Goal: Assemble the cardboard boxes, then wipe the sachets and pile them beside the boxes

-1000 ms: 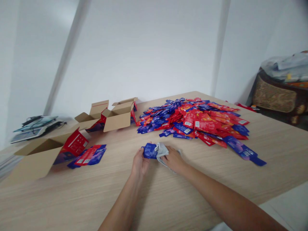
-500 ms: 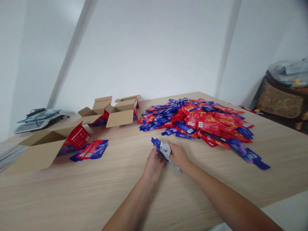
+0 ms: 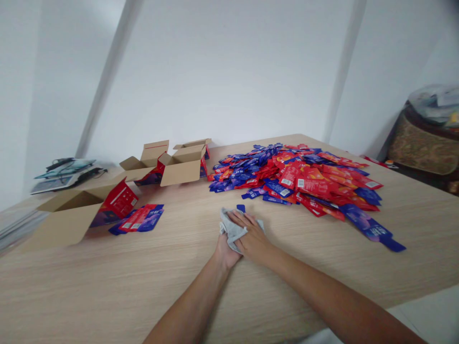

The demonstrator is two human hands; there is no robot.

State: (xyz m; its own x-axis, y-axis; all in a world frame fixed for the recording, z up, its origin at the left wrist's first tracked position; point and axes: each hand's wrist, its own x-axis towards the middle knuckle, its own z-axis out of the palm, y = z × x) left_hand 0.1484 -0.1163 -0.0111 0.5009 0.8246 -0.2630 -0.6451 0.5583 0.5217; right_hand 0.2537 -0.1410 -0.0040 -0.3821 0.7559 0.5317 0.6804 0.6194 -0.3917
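Observation:
Over the middle of the wooden table my two hands are pressed together around a grey cloth (image 3: pixel 232 228). My right hand (image 3: pixel 255 241) lies on top, its fingers bent over the cloth. Underneath, my left hand (image 3: pixel 226 253) holds a blue packet (image 3: pixel 241 208); only the packet's tip shows past the cloth, and the fingers of that hand are mostly covered. Beyond my hands and to their right spreads a heap of red and blue packets (image 3: pixel 304 180). One long blue packet (image 3: pixel 371 227) lies at the heap's near right edge.
A few red and blue packets (image 3: pixel 139 219) lie to the left, beside an open cardboard box (image 3: pixel 70 220). More open boxes (image 3: pixel 183 172) stand farther back near the wall. At the far left is a stack of flat items (image 3: pixel 66 174). A patterned chair (image 3: pixel 423 143) stands beyond the table at right.
My right hand has turned over and flattened, spreading the grey cloth over the blue packet, which now shows only its tip. The heap and boxes have stayed as they were.

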